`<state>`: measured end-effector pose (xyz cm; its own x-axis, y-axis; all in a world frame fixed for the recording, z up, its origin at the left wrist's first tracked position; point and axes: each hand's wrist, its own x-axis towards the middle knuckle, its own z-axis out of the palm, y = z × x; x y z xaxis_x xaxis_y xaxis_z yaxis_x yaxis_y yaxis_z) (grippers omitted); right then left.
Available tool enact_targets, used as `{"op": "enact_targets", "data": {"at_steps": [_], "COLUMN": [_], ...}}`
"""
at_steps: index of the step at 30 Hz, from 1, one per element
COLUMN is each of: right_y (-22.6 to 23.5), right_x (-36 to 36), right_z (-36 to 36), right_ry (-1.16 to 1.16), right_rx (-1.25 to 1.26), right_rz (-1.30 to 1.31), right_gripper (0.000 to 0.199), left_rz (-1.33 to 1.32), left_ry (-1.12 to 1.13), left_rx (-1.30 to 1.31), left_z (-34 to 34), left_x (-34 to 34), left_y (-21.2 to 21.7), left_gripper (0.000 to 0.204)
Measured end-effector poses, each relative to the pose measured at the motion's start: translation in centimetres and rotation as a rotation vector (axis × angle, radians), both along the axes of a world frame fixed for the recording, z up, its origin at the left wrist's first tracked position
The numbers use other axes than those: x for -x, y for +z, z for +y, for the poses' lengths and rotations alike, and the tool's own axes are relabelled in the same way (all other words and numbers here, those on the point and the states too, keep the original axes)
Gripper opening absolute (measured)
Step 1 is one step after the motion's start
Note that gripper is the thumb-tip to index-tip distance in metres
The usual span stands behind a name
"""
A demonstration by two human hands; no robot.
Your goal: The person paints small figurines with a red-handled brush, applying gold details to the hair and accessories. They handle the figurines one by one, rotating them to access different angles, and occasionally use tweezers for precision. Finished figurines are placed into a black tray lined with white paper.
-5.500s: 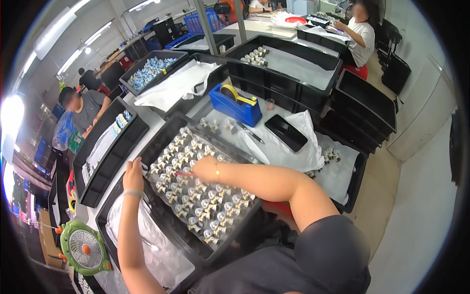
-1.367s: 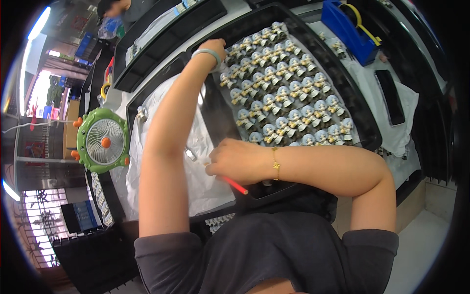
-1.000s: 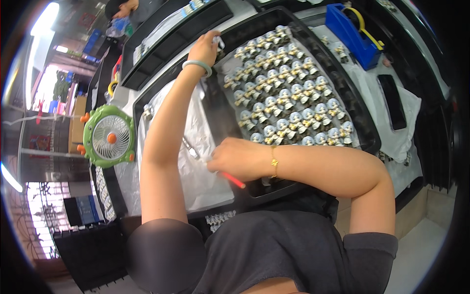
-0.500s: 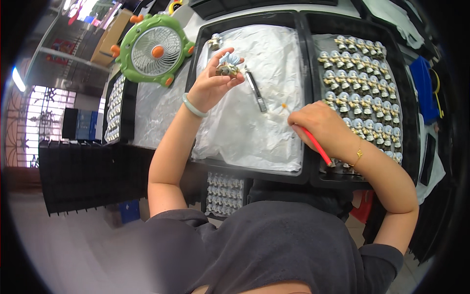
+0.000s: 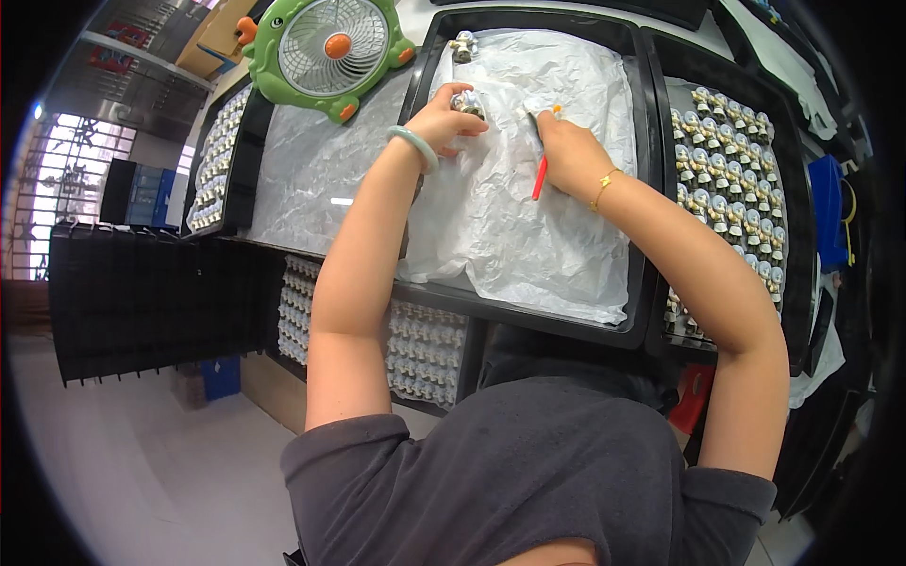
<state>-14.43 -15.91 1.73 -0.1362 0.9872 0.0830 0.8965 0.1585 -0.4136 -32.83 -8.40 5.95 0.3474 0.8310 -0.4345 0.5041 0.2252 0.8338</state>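
My left hand point(image 5: 445, 124), at the left of the paper-lined black tray point(image 5: 528, 309), has its fingers curled round a small figurine point(image 5: 468, 106) with a pale blue top. My right hand point(image 5: 574, 154) lies over the middle of the same tray. A red pen point(image 5: 540, 177) sticks out from under its palm, and its fingertips are at a dark pen point(image 5: 535, 129), mostly hidden by the hand. I cannot tell whether the dark pen is gripped. Just past the fingertips is a small orange spot point(image 5: 557, 111). Another figurine point(image 5: 463, 46) stands in the far left corner.
Rows of similar figurines point(image 5: 727, 174) fill a black tray at the right, under my right forearm. A green fan point(image 5: 335, 45) stands at the far left, beside another filled tray point(image 5: 222, 160). More figurines point(image 5: 425, 351) sit in trays below the table edge. A blue bin point(image 5: 830, 212) is at far right.
My right hand has moved left and away from me, from the right tray's edge to the dark pen. My left hand has lowered the figurine toward the paper. The view has shifted.
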Motion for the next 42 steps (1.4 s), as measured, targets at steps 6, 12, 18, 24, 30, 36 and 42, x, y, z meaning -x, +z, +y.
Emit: {"op": "enact_targets", "data": {"at_steps": [6,12,18,24,30,36,42], "right_y": [1.9,1.4,3.1,8.5,9.4,7.4,7.7], "right_x": [-0.3,1.6,0.9,-6.2,-11.2,-14.4,-13.8], "right_z": [-2.1,-4.3,-8.0,-11.9,-13.8,-13.2,-14.3], "right_ry": [0.083,0.370,0.516,0.298,0.006,-0.092,-0.091], "right_rx": [-0.107,-0.213,-0.111,-0.121,-0.153,-0.207,-0.220], "right_rz": [0.295,0.368,0.234,0.324,0.691,1.116,1.142], "right_gripper": [0.027,0.024,0.020,0.023,0.026,0.023,0.025], "left_rz": [-0.009,-0.385,-0.943,-1.018,-0.881,-0.427,-0.038], "left_ry": [0.158,0.328,-0.062,-0.342,-0.628,-0.622,-0.602], "left_rx": [0.013,-0.299,-0.575,-0.299,-0.300,-0.878,-1.136], "left_z": [0.6,1.7,-0.4,-7.6,-10.2,-12.5,-12.8], "left_x": [0.4,1.2,0.3,-3.3,-5.9,-10.3,-10.1], "left_y": [-0.6,-0.5,1.3,4.6,6.0,5.7,4.0], "left_gripper": [0.070,0.071,0.072,0.079,0.073,0.060,0.061]}}
